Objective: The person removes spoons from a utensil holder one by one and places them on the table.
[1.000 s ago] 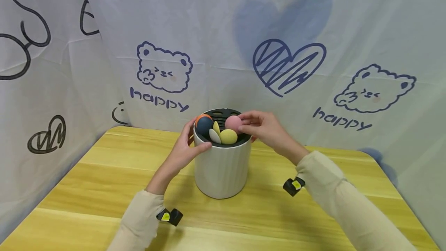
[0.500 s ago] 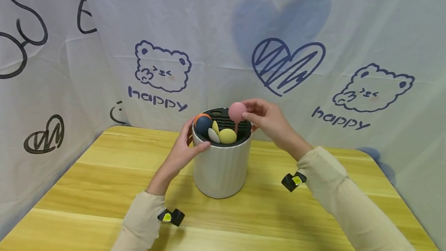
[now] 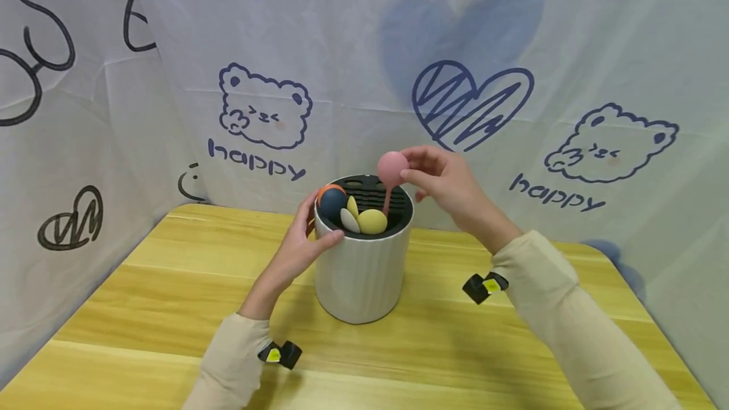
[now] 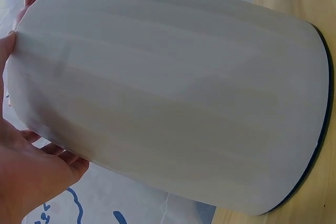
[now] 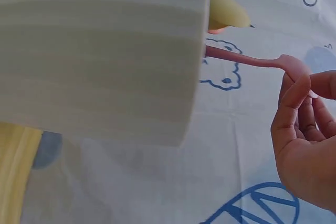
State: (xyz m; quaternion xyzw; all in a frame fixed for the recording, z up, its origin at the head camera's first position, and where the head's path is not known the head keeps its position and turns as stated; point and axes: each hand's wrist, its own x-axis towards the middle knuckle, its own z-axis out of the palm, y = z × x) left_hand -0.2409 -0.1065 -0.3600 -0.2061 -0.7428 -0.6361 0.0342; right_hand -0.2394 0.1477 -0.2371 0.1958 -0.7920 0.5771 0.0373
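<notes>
A white ribbed utensil holder (image 3: pixel 360 280) with a black slotted insert (image 3: pixel 370 192) stands upright on the table. My left hand (image 3: pixel 296 242) grips its rim from the left, thumb over the front edge and fingers round the side. Above the holder's right side, my right hand (image 3: pixel 447 182) pinches the round head of a pink spoon (image 3: pixel 393 168) between thumb and fingers. The spoon's thin handle runs down into the holder, its lower end hidden. Still in the holder are a dark blue round head (image 3: pixel 333 203) with orange behind it, yellow spoon heads (image 3: pixel 373 221) and a pale grey one (image 3: pixel 350 221).
The holder stands on a yellow wood-grain table (image 3: pixel 188 309). A white cloth (image 3: pixel 364 37) with blue drawings hangs close behind the table, and another stretch of it closes off the left side. Black wrist cameras (image 3: pixel 485 286) stick out below both sleeves.
My right hand has risen and moved slightly right with the pink spoon, drawing part of its handle up out of the holder. The left hand has stayed on the rim.
</notes>
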